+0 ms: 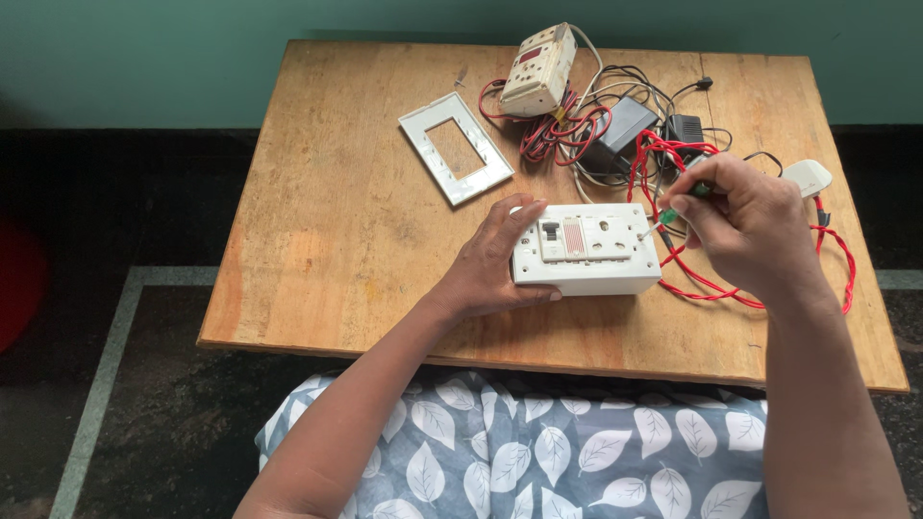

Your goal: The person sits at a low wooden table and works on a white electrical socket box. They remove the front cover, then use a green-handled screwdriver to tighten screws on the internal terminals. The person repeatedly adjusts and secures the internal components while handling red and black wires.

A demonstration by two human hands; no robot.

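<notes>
Wooden table (317,240): left hand (490,264) steadies switchbox (585,250), right hand (745,226) holds screwdriver (678,207)

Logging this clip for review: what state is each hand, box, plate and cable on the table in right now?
left hand: gripping the white switch box at its left end
right hand: closed on a green screwdriver
green screwdriver: tip at the box's right edge
white switch box: flat, face up
cover plate: detached, lying apart
second switch box: tilted on the wires
red wires: tangled

free: table (327,221) left half | blocked: red wires (567,130), adapters (625,125) at back right
</notes>
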